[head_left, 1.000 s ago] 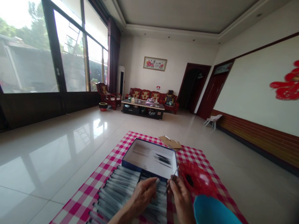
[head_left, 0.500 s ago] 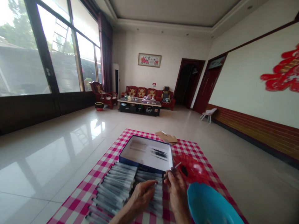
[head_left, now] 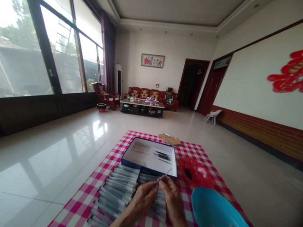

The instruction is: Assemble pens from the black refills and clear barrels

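At your left, the table is covered with a pink-and-white checked cloth, its squares flat and crisp. On it lies a broad bank of pens, slim straight tubes with a cloudy, greyish, see-through look and dark ends pointing left; a second row of similar tubes runs on to the right, partly under your hands. Behind them sits the shallow open box, rectangular, dark blue outside and smooth white within, with a small sheaf of thin black sticks lying loosely in its right half.

Your left hand is above the pens, thumb and forefinger pinching the near end of a slim rod. Your right hand meets it fingertip to fingertip, its fingers pinching the same rod, whose far end slants up and right in front of the box's near corner. The rod is too small and blurred for you to be sure whether it is a whole pen or only a part.

Beyond the box lies flat, matt brown cardboard. Farther right come a glossy red dish with a wavy rim, then a smooth, deep blue bowl, nearest you.
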{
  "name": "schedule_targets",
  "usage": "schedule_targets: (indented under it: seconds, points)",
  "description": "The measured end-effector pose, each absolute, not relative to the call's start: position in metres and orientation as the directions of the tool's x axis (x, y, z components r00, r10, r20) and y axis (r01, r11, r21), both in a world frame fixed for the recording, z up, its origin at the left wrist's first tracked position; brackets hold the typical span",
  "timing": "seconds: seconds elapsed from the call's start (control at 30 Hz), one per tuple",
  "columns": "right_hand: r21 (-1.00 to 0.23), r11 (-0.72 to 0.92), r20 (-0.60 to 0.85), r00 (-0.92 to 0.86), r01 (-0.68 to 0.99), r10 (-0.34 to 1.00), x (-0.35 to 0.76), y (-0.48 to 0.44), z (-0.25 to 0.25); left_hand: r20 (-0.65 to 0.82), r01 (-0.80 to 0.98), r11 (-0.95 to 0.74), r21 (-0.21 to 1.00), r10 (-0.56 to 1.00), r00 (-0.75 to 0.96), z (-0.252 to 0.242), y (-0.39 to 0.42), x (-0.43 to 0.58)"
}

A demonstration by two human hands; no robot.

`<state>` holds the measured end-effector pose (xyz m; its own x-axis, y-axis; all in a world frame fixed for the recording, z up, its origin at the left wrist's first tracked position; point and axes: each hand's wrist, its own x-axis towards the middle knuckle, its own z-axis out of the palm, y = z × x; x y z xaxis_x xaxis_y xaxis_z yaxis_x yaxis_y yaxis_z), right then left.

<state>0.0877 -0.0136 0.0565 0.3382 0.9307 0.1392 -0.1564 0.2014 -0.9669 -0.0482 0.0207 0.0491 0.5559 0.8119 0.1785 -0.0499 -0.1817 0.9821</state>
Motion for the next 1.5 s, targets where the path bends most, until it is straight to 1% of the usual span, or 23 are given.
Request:
schedule_targets:
  seconds: [0.07, 0.13, 0.27, 0.37, 0.53, 0.67, 0.83, 0.97, 1.0, 1.07, 1.13, 1.17, 1.33, 1.5]
  points:
    - [-0.972, 0.174, 0.126, 0.276, -0.156, 0.953, 0.084, -0.015, 0.059, 0.173, -0.078, -0.156, 0.985, 0.809, 0.562, 0.051, 0.021, -0.048]
    - [-0.973, 0.165, 0.117, 0.275, -0.160, 0.954, 0.084, -0.015, 0.062, 0.153, -0.111, -0.108, 0.988, 0.807, 0.571, 0.050, 0.021, -0.047]
    - [-0.960, 0.205, 0.103, 0.440, -0.190, 0.892, 0.093, -0.016, 0.064, 0.102, -0.150, -0.016, 0.988, 0.805, 0.584, 0.041, 0.021, -0.044]
    - [-0.952, 0.221, 0.081, 0.525, -0.210, 0.847, 0.101, -0.015, 0.062, 0.081, -0.119, -0.015, 0.993, 0.812, 0.579, 0.035, 0.020, -0.042]
    - [-0.963, 0.159, 0.037, 0.479, -0.217, 0.877, 0.096, -0.013, 0.060, 0.086, -0.133, -0.011, 0.991, 0.816, 0.571, 0.038, 0.019, -0.037]
    - [-0.985, 0.116, 0.048, 0.453, -0.124, 0.890, 0.090, -0.013, 0.060, 0.053, -0.130, 0.022, 0.991, 0.836, 0.546, 0.045, 0.020, -0.036]
    - [-0.995, 0.095, 0.091, 0.355, 0.005, 0.930, 0.091, -0.014, 0.055, 0.055, -0.140, 0.026, 0.990, 0.838, 0.543, 0.048, 0.022, -0.037]
    - [-0.996, 0.085, 0.092, 0.421, 0.034, 0.902, 0.104, -0.012, 0.052, 0.046, -0.161, 0.049, 0.986, 0.842, 0.537, 0.042, 0.023, -0.038]
    - [-0.994, 0.086, 0.108, 0.444, 0.069, 0.890, 0.111, -0.008, 0.054, 0.035, -0.165, 0.063, 0.984, 0.846, 0.532, 0.039, 0.023, -0.038]
    - [-0.968, 0.066, 0.175, 0.463, 0.242, 0.869, 0.127, 0.006, 0.058, 0.014, -0.172, 0.089, 0.981, 0.853, 0.522, 0.033, 0.023, -0.038]
    - [-0.886, 0.029, 0.251, 0.425, 0.463, 0.870, 0.146, 0.028, 0.064, 0.005, -0.186, 0.107, 0.977, 0.854, 0.520, 0.028, 0.024, -0.037]
    - [-0.853, 0.018, 0.265, 0.402, 0.522, 0.877, 0.154, 0.041, 0.067, 0.007, -0.193, 0.112, 0.975, 0.849, 0.529, 0.026, 0.023, -0.038]
    - [-0.753, -0.008, 0.254, 0.303, 0.658, 0.919, 0.177, 0.103, 0.068, 0.046, -0.218, 0.101, 0.971, 0.812, 0.582, 0.024, 0.021, -0.046]
    - [-0.656, -0.027, 0.213, 0.219, 0.755, 0.952, 0.181, 0.122, 0.068, 0.050, -0.206, 0.102, 0.973, 0.781, 0.623, 0.020, 0.018, -0.061]
